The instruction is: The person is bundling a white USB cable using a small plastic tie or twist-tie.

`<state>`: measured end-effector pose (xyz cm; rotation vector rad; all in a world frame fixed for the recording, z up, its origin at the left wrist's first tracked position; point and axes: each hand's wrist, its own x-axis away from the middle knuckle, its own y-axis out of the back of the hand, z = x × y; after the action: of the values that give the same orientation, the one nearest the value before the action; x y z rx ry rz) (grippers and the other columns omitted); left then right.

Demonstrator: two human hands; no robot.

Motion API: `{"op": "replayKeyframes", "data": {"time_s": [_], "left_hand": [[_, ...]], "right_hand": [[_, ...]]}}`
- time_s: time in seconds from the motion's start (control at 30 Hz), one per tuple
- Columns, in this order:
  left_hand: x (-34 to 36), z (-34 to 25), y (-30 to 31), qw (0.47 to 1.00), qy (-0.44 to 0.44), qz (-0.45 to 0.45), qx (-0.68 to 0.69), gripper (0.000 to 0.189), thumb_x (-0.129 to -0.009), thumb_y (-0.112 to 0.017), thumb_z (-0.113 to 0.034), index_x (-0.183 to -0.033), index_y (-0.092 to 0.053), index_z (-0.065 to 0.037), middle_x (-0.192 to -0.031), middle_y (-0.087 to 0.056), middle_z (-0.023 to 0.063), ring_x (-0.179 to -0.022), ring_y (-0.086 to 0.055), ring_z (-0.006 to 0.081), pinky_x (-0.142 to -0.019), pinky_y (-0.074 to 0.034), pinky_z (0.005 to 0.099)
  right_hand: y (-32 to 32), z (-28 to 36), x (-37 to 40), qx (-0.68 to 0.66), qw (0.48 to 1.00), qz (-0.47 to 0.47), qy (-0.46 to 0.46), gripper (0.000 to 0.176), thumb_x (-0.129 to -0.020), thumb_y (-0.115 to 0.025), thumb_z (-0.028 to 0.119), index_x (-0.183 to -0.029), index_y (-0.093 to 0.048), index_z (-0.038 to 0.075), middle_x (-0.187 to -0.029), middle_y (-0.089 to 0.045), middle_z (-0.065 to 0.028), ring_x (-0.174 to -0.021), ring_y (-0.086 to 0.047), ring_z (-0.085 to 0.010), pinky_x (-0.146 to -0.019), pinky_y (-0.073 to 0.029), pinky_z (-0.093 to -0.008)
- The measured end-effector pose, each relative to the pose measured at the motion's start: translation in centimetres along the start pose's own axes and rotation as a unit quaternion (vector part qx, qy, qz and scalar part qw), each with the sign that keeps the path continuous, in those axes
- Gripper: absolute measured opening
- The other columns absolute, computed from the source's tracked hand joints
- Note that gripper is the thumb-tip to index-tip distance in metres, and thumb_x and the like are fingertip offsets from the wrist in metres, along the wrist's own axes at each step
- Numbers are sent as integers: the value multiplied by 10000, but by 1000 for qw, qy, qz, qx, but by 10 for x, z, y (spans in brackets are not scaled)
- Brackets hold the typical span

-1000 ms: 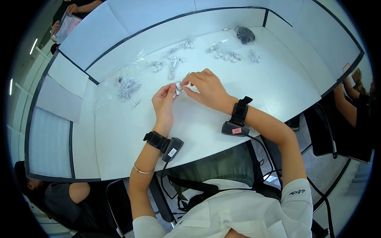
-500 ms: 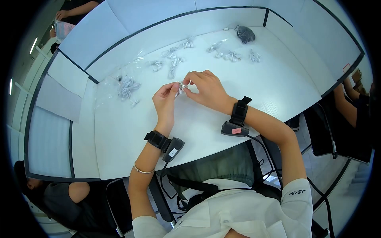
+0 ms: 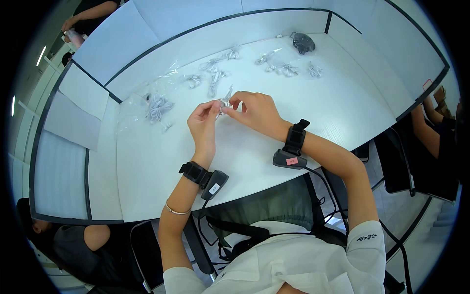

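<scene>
Above the middle of the white table (image 3: 293,105), a small bundle of white cable (image 3: 227,94) is pinched between my two hands. My left hand (image 3: 202,122) holds it from the left, thumb and fingertips pressed together. From the right, my right hand (image 3: 258,111) grips it with thumb and bent fingers. Part of the bundle sticks up between the hands; the rest is hidden by my fingers. Just beyond my hands lies another coiled white cable (image 3: 213,85).
Several more white cable bundles (image 3: 289,70) lie toward the back. A larger tangle of white cables (image 3: 157,108) with clear plastic is on the left. A black mesh pouch (image 3: 303,44) sits at the back right. Low partitions (image 3: 235,28) enclose the table; other people sit nearby.
My right hand has turned slightly and its fingers have moved lower. More of the cable bundle now shows above the fingertips. My left hand stays nearly in place.
</scene>
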<state>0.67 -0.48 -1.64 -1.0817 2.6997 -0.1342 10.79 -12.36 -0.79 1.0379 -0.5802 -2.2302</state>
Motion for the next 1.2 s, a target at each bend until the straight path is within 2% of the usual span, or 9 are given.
{"op": "replayKeyframes", "data": {"time_s": [0.13,0.33,0.43,0.63,0.83,1.03,1.2], "left_hand": [[1,3,-2,1000,-22,0,-1,215,-841,-657,-155,-944,-628,31,-865,-644,56,-798,-576,87,-740,-443,211],[1,-2,-3,1000,-15,-18,-20,211,-843,-654,-153,-943,-632,31,-854,-645,54,-777,-569,82,-731,-439,210],[1,-2,-2,1000,-17,-3,-14,214,-843,-653,-154,-947,-632,32,-857,-647,56,-782,-575,84,-730,-439,211],[0,-1,-2,999,-24,3,-23,211,-847,-647,-148,-952,-631,34,-868,-650,60,-785,-579,87,-733,-443,212],[3,-4,-5,999,-46,7,-29,197,-845,-646,-127,-950,-627,39,-877,-650,66,-790,-581,90,-731,-452,219],[3,1,-4,998,-49,4,-35,200,-847,-644,-130,-949,-627,41,-869,-650,70,-780,-582,95,-730,-457,225],[-3,7,6,1000,-4,8,-17,223,-857,-635,-159,-953,-623,42,-879,-653,77,-793,-591,99,-737,-462,226]], "right_hand": [[1,-1,-1,8,1000,-4,0,264,-799,-631,336,-792,-648,73,-688,-644,-21,-541,-568,-146,-483,-430,-284],[4,5,1,-28,998,-3,50,199,-789,-638,259,-735,-581,76,-606,-560,-13,-525,-528,-148,-482,-406,-274],[5,3,0,-5,995,-12,103,172,-789,-623,226,-763,-557,70,-670,-554,-28,-576,-544,-153,-505,-413,-276],[11,3,-2,-49,994,19,99,144,-805,-596,165,-780,-526,41,-775,-531,-56,-615,-529,-163,-556,-436,-284],[11,-2,-4,-220,969,71,85,121,-818,-589,111,-783,-515,23,-838,-479,-66,-731,-508,-173,-656,-424,-270],[10,-5,-3,-160,976,103,107,139,-821,-587,141,-771,-509,39,-877,-477,-59,-793,-505,-191,-715,-415,-290],[12,-1,-4,-41,983,86,156,142,-836,-580,169,-788,-523,48,-869,-514,-55,-794,-523,-222,-703,-426,-307]]}}
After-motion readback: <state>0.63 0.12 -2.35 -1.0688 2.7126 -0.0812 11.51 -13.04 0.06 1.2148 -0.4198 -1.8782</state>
